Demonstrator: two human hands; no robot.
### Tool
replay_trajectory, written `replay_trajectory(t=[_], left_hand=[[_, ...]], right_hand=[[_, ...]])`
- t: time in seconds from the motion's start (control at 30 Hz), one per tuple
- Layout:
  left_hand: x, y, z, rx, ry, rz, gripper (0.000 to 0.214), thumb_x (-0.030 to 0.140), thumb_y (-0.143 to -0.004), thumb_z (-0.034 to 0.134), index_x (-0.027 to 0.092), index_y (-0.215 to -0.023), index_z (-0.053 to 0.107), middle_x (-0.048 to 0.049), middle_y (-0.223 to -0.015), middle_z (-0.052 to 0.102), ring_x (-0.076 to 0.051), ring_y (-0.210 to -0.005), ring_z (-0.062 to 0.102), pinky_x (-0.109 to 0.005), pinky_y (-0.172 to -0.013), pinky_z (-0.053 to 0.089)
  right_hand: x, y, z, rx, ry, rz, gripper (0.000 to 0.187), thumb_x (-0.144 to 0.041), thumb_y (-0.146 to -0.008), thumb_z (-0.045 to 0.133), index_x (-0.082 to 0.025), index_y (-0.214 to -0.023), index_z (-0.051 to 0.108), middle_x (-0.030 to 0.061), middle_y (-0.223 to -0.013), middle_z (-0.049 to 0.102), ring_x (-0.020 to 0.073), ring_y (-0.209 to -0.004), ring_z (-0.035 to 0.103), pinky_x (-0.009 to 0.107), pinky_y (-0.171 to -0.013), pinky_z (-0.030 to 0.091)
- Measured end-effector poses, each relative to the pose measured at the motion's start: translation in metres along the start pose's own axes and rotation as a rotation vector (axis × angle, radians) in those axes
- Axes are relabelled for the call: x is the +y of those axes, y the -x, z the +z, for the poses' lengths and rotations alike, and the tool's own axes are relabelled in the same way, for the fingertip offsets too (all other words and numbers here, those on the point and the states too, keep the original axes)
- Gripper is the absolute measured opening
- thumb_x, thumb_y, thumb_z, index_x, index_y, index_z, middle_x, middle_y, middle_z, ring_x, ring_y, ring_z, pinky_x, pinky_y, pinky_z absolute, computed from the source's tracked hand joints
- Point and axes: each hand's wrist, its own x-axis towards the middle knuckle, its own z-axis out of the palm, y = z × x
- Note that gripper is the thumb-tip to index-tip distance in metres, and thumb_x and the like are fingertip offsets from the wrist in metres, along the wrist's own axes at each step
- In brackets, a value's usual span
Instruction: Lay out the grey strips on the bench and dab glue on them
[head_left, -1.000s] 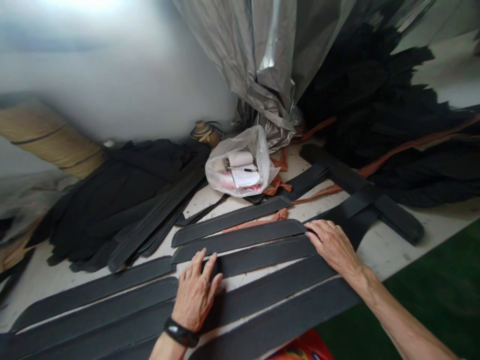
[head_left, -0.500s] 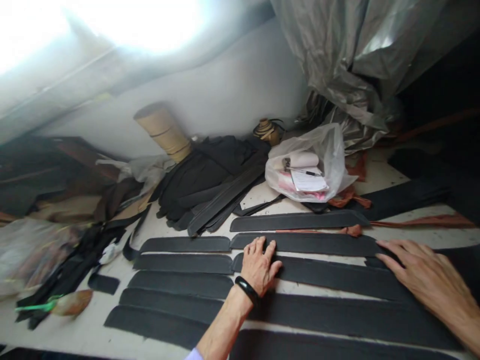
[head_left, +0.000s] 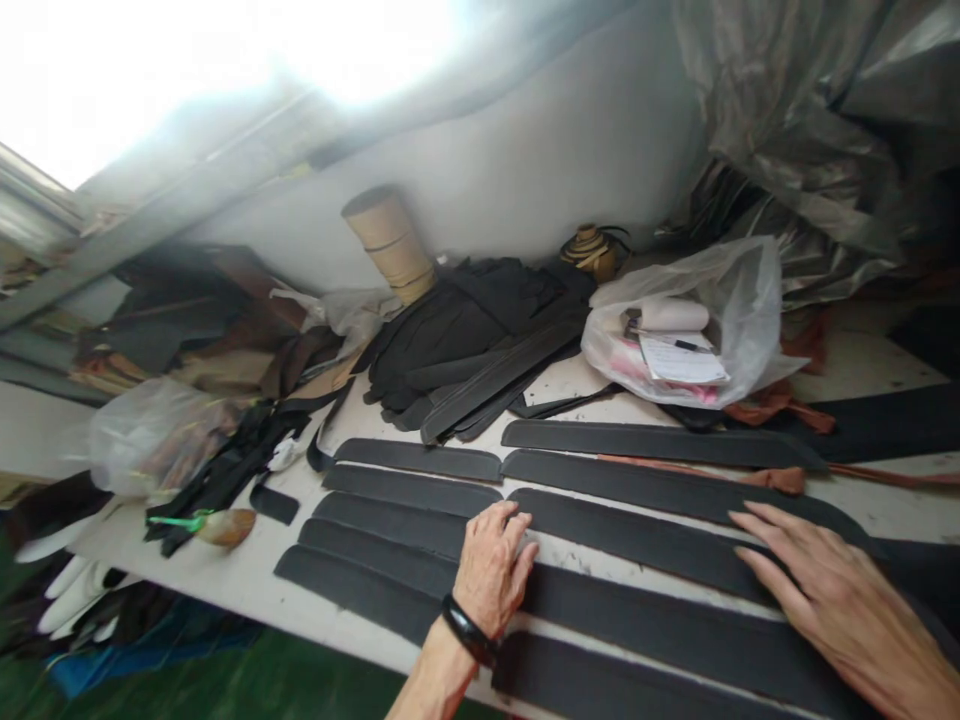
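Observation:
Several long black fabric strips (head_left: pixel 420 460) lie side by side in rows on a white table (head_left: pixel 225 575). My left hand (head_left: pixel 491 570), with a black band on its wrist, rests flat with fingers together on the strips where two rows of them meet end to end. My right hand (head_left: pixel 832 590) lies flat with fingers stretched out on the longer strips (head_left: pixel 645 535) at the right. Neither hand holds anything.
A heap of black cloth and strips (head_left: pixel 480 345) lies behind. A clear plastic bag (head_left: pixel 690 320) with papers, a cardboard tube (head_left: pixel 390 240), a cord spool (head_left: pixel 592 250) and silver sheeting (head_left: pixel 817 130) stand along the wall. Scraps and a plastic bag (head_left: pixel 150 440) crowd the left end.
The view has swung left, showing the table's left end. My left hand has slid slightly back along the strips. My right hand stays flat on the right strips.

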Motion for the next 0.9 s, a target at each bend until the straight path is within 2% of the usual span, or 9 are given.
replay_trajectory(t=[0.1, 0.27, 0.37, 0.43, 0.5, 0.63, 0.7, 0.8, 0.9], left_hand=[[-0.033, 0.015, -0.002, 0.058, -0.009, -0.03, 0.025, 0.019, -0.086, 0.048, 0.019, -0.11, 0.056, -0.0119, -0.113, 0.058, -0.025, -0.108, 0.053, -0.044, -0.087, 0.047], [-0.103, 0.05, -0.012, 0.16, 0.001, -0.072, 0.021, 0.02, -0.089, 0.043, 0.019, -0.107, 0.055, -0.0106, -0.108, 0.06, -0.022, -0.103, 0.056, -0.041, -0.083, 0.049], [-0.144, 0.074, -0.015, 0.195, 0.017, -0.077, 0.021, 0.019, -0.089, 0.044, 0.02, -0.107, 0.055, -0.0098, -0.109, 0.059, -0.023, -0.104, 0.055, -0.042, -0.084, 0.048], [-0.166, 0.087, -0.014, 0.207, 0.026, -0.074, 0.022, 0.019, -0.088, 0.045, 0.021, -0.108, 0.055, -0.0097, -0.111, 0.058, -0.024, -0.107, 0.053, -0.043, -0.086, 0.047], [-0.181, 0.099, -0.013, 0.21, 0.031, -0.071, 0.023, 0.018, -0.088, 0.046, 0.021, -0.108, 0.055, -0.0098, -0.112, 0.057, -0.024, -0.11, 0.051, -0.043, -0.087, 0.046], [-0.199, 0.121, -0.014, 0.187, 0.016, -0.077, 0.027, 0.017, -0.087, 0.046, 0.021, -0.113, 0.053, -0.012, -0.119, 0.053, -0.026, -0.116, 0.045, -0.046, -0.09, 0.044], [-0.206, 0.131, -0.014, 0.163, 0.001, -0.084, 0.031, 0.017, -0.087, 0.048, 0.021, -0.117, 0.052, -0.013, -0.124, 0.048, -0.028, -0.121, 0.041, -0.048, -0.092, 0.043], [-0.212, 0.142, -0.012, 0.122, -0.016, -0.083, 0.038, 0.02, -0.085, 0.05, 0.024, -0.123, 0.049, -0.013, -0.132, 0.042, -0.031, -0.126, 0.035, -0.051, -0.094, 0.04], [-0.214, 0.148, -0.007, 0.089, -0.026, -0.087, 0.044, 0.021, -0.085, 0.051, 0.026, -0.128, 0.045, -0.0128, -0.136, 0.039, -0.032, -0.127, 0.033, -0.052, -0.095, 0.039]], right_hand=[[-0.021, -0.021, 0.011, -0.059, 0.088, -0.114, 0.043, -0.045, -0.091, 0.032, -0.023, -0.119, 0.057, 0.0087, -0.122, 0.056, 0.0281, -0.102, 0.054, 0.043, -0.078, 0.044], [-0.008, -0.024, 0.015, -0.007, 0.223, -0.288, 0.044, -0.033, -0.092, 0.025, -0.023, -0.104, 0.066, 0.011, -0.112, 0.062, 0.0289, -0.095, 0.057, 0.043, -0.07, 0.044], [-0.018, -0.027, 0.008, -0.025, 0.265, -0.25, 0.05, -0.031, -0.092, 0.02, -0.02, -0.096, 0.068, 0.0153, -0.107, 0.063, 0.0329, -0.095, 0.057, 0.048, -0.071, 0.042], [-0.049, -0.038, 0.007, -0.051, 0.253, -0.133, 0.048, -0.036, -0.092, 0.023, -0.017, -0.101, 0.066, 0.0165, -0.11, 0.062, 0.0333, -0.098, 0.056, 0.049, -0.075, 0.042], [-0.097, -0.053, 0.015, -0.071, 0.184, -0.077, 0.041, -0.041, -0.091, 0.032, -0.017, -0.108, 0.061, 0.0135, -0.115, 0.06, 0.0301, -0.103, 0.054, 0.046, -0.082, 0.043], [-0.204, -0.087, 0.042, -0.143, 0.043, -0.243, 0.033, -0.024, -0.09, 0.039, -0.021, -0.117, 0.057, 0.007, -0.122, 0.057, 0.0233, -0.112, 0.049, 0.04, -0.092, 0.039], [-0.242, -0.098, 0.053, -0.17, 0.039, -0.281, 0.038, -0.012, -0.086, 0.038, -0.023, -0.116, 0.059, 0.0062, -0.123, 0.057, 0.0229, -0.113, 0.049, 0.038, -0.09, 0.039], [-0.267, -0.106, 0.065, -0.188, 0.046, -0.293, 0.044, -0.006, -0.081, 0.04, -0.027, -0.112, 0.062, 0.0046, -0.122, 0.059, 0.0247, -0.111, 0.049, 0.039, -0.086, 0.039], [-0.27, -0.107, 0.072, -0.193, 0.054, -0.302, 0.043, -0.005, -0.08, 0.041, -0.028, -0.106, 0.066, 0.003, -0.116, 0.063, 0.0266, -0.11, 0.05, 0.042, -0.084, 0.039]])
